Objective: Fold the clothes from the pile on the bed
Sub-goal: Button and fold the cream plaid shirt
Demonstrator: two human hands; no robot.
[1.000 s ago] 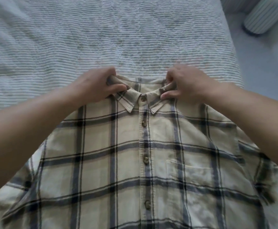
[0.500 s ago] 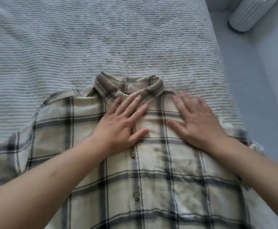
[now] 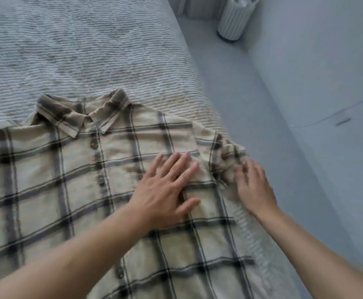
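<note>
Ribbed grey bed (image 3: 90, 50), plaid shirt (image 3: 46, 190) flat on it

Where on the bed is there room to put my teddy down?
Bare bedspread lies beyond the shirt's collar, all the way to the far edge. Nearer, it is crowded: the plaid shirt covers the bed, with the left hand pressing flat and the right hand at the bunched sleeve.

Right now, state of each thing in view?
plaid shirt: spread front-up on the bed, buttoned, collar turned down
right sleeve: bunched at the bed edge
left hand: flat on the shirt, fingers straight
right hand: fingers touching the bunched sleeve
ribbed bin: upright on floor
</note>
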